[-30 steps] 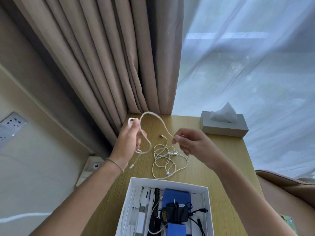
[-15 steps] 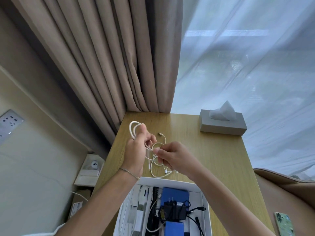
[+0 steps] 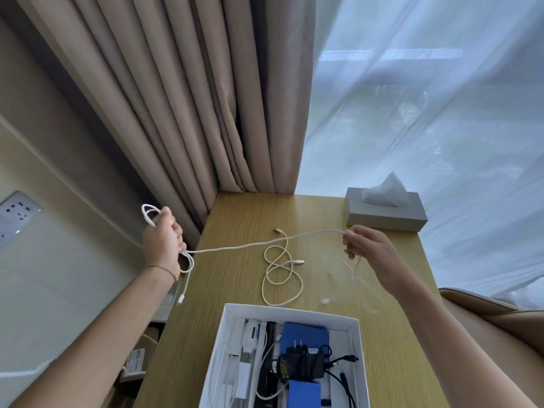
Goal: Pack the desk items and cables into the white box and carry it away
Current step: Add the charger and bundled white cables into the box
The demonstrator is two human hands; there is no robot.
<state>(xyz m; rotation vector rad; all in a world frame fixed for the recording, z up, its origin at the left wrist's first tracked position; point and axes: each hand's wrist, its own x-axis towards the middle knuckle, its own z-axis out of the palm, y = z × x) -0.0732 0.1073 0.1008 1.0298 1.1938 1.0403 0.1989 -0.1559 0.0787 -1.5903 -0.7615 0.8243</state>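
- Head view: my left hand (image 3: 163, 241) has its grip curled round a few coils of the white cable (image 3: 259, 245), loops sticking out above my fist and one plug end dangling below my wrist, off the edge of the surface (image 3: 391, 290) at about 9 o'clock.
- My right hand (image 3: 365, 245) pinches the same cable between thumb and fingertips at about 2 o'clock from the white box (image 3: 357, 343); the span between my hands hangs in the air, close to taut.
- A second cable (image 3: 282, 272) lies loose on the surface at 12 o'clock from the box, right under that span.
- The box sits at 6 o'clock, open and already crowded with a black adapter (image 3: 303, 363) and blue packs (image 3: 306, 334).
- Risks, as I judge them: if I wind too fast, the blurred free tail below my right hand may whip into the loose cable and tangle it.
- My coils are loosely held; they may spring open when I let go over the box.
- The dangling plug may snag the edge of the surface.
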